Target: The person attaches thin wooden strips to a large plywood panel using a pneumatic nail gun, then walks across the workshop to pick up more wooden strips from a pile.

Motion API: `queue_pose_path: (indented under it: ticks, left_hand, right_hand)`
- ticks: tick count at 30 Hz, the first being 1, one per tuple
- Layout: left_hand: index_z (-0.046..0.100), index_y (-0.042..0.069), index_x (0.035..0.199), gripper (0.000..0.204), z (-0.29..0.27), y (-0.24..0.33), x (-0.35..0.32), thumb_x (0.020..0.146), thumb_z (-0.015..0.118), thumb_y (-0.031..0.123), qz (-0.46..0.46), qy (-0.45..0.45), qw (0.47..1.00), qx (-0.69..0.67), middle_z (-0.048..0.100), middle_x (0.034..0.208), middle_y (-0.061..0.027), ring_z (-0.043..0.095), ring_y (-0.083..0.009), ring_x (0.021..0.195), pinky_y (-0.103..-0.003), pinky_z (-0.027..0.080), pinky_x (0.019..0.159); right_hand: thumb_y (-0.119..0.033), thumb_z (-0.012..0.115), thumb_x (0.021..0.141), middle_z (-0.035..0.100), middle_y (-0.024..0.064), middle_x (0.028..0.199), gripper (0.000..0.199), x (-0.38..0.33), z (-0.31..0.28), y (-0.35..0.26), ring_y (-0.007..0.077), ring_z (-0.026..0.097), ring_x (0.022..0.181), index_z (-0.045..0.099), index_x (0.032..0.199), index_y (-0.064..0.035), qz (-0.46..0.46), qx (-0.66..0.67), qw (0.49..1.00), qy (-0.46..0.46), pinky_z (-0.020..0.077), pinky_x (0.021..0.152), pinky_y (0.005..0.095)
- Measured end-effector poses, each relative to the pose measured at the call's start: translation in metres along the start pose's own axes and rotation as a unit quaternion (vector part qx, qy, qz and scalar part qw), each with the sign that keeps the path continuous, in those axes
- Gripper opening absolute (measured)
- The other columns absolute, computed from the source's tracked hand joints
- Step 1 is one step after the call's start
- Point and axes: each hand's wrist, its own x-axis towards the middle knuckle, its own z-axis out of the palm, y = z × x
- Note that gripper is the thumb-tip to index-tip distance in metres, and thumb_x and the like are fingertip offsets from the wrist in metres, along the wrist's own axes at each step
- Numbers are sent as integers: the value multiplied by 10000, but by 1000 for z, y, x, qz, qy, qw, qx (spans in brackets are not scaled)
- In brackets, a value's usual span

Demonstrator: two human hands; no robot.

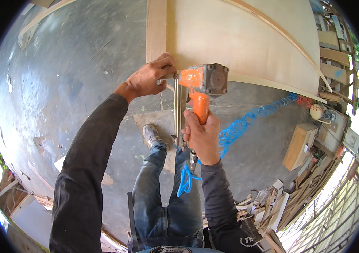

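Here, right fingers (pixel 186 131) clamp the orange nailer (pixel 193 77) by its handle (pixel 200 106), nose (pixel 176 76) beside curled left fingers (pixel 164 63), hold unclear

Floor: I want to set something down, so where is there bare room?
Widest bare floor: left of the pale panel and left hand. Another patch lies between the blue coiled hose and the tan box. Crowded: the lower right, heaped with wood strips.

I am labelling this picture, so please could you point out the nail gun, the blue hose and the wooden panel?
Nail gun (pixel 200 104): head view, its orange handle.
Blue hose (pixel 236 128): head view, middle of its coils.
Wooden panel (pixel 240 42): head view, its pale face.
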Motion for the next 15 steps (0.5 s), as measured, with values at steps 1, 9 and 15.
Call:
queue_pose_path:
  ticks: [1, 9, 15]
  left_hand:
    - [671, 15, 1102, 438, -2, 2, 0, 672, 700, -60, -9, -6, 1000, -2, 587, 1241, -95, 553, -307, 1311, -404, 570, 1023]
    - [689, 11, 1134, 435, -6, -6, -3, 708, 735, -61, -36, -26, 997, -65, 585, 1275, -108, 552, -342, 1305, -395, 597, 968]
    - [695, -40, 1103, 427, 3, 4, 9, 707, 844, 15, -51, 26, 998, -15, 623, 1213, -149, 606, -355, 1210, -408, 561, 969]
  right_hand:
    - [-135, 650, 1007, 498, -27, 637, 288, 1, 0, 0, 70, 466, 458, 603, 1258, -3, -5, -13, 1000, 2, 465, 493, 254]
    - [-147, 698, 984, 539, -15, 680, 265, -28, -29, 35, 56, 509, 526, 624, 1180, 16, -15, 109, 993, 36, 434, 448, 259]
    - [-289, 746, 915, 735, 188, 873, 415, -71, -147, 121, 358, 702, 655, 644, 1223, -32, -140, -390, 901, 129, 545, 590, 455]
